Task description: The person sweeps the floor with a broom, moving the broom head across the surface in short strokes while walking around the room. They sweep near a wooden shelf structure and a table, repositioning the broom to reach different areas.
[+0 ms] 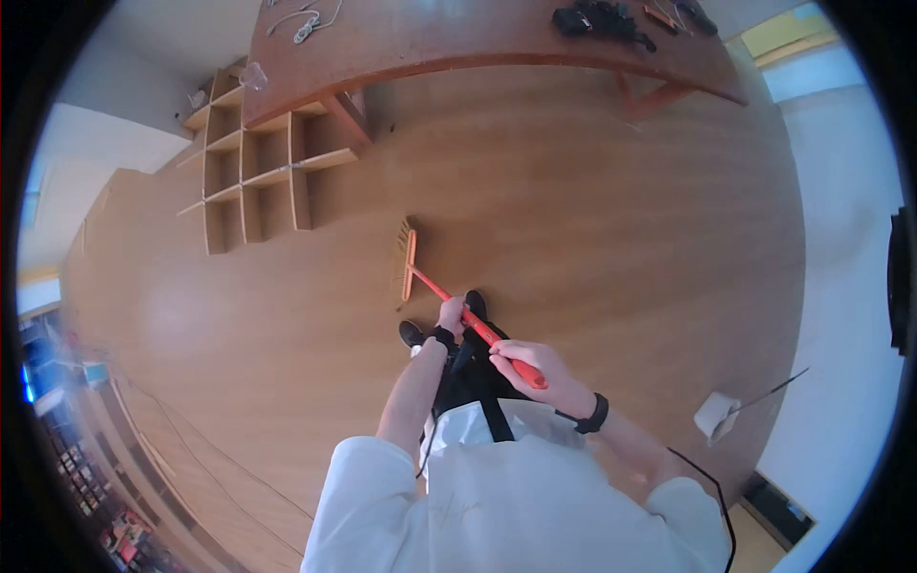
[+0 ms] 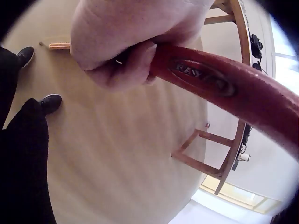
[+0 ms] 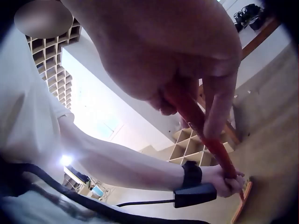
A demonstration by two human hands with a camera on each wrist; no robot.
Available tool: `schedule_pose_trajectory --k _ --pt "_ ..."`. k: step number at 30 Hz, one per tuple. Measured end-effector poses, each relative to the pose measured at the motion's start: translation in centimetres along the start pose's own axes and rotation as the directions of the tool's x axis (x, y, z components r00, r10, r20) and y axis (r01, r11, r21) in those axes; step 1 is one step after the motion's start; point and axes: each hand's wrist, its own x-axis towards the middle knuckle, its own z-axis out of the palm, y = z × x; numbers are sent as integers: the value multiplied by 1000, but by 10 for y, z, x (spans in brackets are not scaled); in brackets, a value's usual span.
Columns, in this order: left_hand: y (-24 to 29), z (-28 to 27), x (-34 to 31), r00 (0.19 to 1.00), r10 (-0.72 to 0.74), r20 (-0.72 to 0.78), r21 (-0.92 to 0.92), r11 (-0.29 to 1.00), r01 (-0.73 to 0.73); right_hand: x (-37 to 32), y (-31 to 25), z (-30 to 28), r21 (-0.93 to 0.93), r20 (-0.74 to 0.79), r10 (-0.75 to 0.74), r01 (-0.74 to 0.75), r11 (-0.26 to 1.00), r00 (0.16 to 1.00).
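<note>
A broom (image 1: 411,265) with an orange head and pale bristles is down at the wooden floor, its head ahead of the person's shoes. The red handle (image 1: 482,328) slants back towards the body. Lower on that handle, my left hand (image 1: 452,315) grips it, with fingers curled round it in the left wrist view. My right hand (image 1: 543,371) holds the handle near its top end, which sticks out past the palm. In the right wrist view, its fingers (image 3: 219,107) wrap the upper handle, while the left hand (image 3: 226,182) shows farther down, nearer the broom head.
A long reddish-brown table (image 1: 458,48) stands ahead, with cables and black gear on it. Under its left end sits a wooden cubby shelf (image 1: 244,158). A white dustpan-like container (image 1: 716,415) with a thin stick is by the right wall. Shelving (image 1: 95,477) lines the left.
</note>
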Motion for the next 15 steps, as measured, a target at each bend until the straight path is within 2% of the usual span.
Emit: schedule_pose_trajectory --k 1,3,5,6,9,10,11,13,15 --pt "1 0 -7 1000 -2 -9 17 1000 2 -2 1 0 66 -1 10 -10 998 1000" --pt "7 3 -20 1000 -2 -21 43 999 2 -1 -1 -5 48 -62 -43 46 998 997" --pt "16 6 -31 1000 -2 -22 60 998 3 -2 -1 -11 -49 -18 -68 67 997 998" --pt "22 7 -42 1000 25 6 -3 1000 -25 -1 -4 -13 -50 -30 -75 73 996 997" --pt "36 -4 -52 1000 0 -17 62 998 1 0 -10 -20 38 -64 -52 54 998 997" --pt "34 -5 -52 997 66 -31 57 996 -64 0 -8 -24 111 -20 -22 24 993 1000" --pt "33 -7 -49 998 60 -24 54 997 -59 2 -5 -26 182 30 3 -8 983 1000" --pt "29 -14 -32 991 65 -120 -6 998 -66 4 13 -24 181 31 -13 7 983 999" --pt "21 -28 -6 995 17 -95 -4 1000 -17 1 25 -20 185 39 -22 14 983 999"
